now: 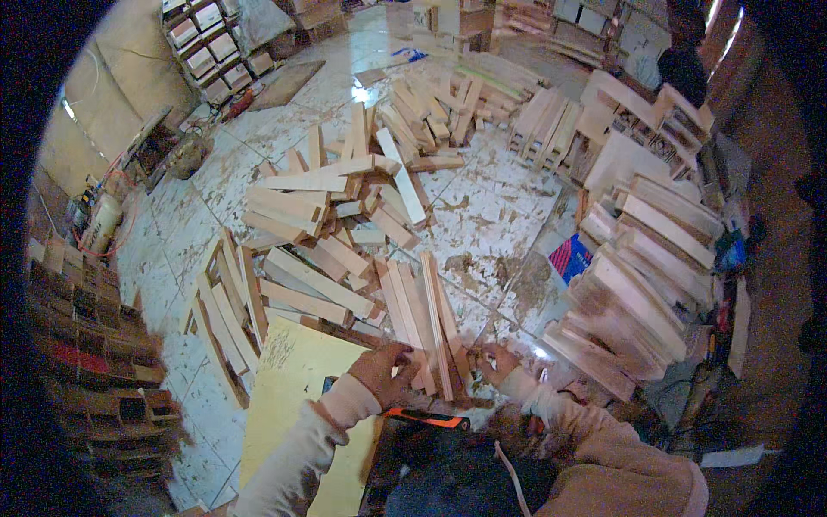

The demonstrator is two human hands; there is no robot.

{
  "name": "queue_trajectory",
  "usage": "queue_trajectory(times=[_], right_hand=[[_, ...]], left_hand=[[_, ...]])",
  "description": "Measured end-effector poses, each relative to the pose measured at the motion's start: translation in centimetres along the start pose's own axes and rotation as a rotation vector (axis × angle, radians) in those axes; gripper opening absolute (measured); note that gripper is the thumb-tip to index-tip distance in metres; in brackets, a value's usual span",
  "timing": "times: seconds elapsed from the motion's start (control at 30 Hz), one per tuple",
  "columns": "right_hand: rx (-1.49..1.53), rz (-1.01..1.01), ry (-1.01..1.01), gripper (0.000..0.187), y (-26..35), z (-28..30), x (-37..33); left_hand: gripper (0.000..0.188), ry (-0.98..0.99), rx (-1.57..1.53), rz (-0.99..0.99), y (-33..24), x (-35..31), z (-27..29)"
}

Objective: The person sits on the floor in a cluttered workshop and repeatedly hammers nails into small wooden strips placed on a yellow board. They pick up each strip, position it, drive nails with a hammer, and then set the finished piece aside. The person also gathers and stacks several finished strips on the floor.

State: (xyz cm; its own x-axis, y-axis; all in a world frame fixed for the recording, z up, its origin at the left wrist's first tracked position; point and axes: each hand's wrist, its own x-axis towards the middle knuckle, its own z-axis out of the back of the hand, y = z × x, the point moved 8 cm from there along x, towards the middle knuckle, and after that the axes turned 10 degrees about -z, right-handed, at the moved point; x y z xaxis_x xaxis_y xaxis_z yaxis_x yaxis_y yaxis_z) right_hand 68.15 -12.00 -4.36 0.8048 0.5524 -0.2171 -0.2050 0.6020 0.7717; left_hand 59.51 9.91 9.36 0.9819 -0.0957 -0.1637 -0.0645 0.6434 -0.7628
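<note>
My left hand (382,372) is at the near end of a group of light wooden slats (401,306), its curled fingers and thumb against their left edge. More thin slats (438,323) lie alongside, their near ends between my two hands. My right hand (497,362) is just right of these ends, its thumb and fingers curved with a gap between them and no piece visible in it. Below the slats lies an orange-and-black tool (435,419), its kind unclear. A yellow sheet (293,388) with handwriting extends under my left forearm.
Loose wooden pieces (293,207) are heaped ahead on the tiled floor (482,202), which is strewn with shavings. Stacked boards (637,276) line the right side, beside a blue-and-red packet (569,258). Wooden compartments (112,379) stand at the left, and a tank with a hose (103,220) beyond.
</note>
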Motion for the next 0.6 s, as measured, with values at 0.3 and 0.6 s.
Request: queue_trajectory(times=[0.3, 0.6], right_hand=[[0.211, 0.266, 0.11, 0.048, 31.2, 7.2, -3.3], [-0.395, 1.115, 0.07, 0.049, 49.9, 4.5, -22.2]], left_hand=[[0.041, 0.323, 0.438, -0.052, -4.1, -6.9, -2.3], [0.05, 0.331, 0.596, 0.001, -4.6, -9.2, -1.5]])
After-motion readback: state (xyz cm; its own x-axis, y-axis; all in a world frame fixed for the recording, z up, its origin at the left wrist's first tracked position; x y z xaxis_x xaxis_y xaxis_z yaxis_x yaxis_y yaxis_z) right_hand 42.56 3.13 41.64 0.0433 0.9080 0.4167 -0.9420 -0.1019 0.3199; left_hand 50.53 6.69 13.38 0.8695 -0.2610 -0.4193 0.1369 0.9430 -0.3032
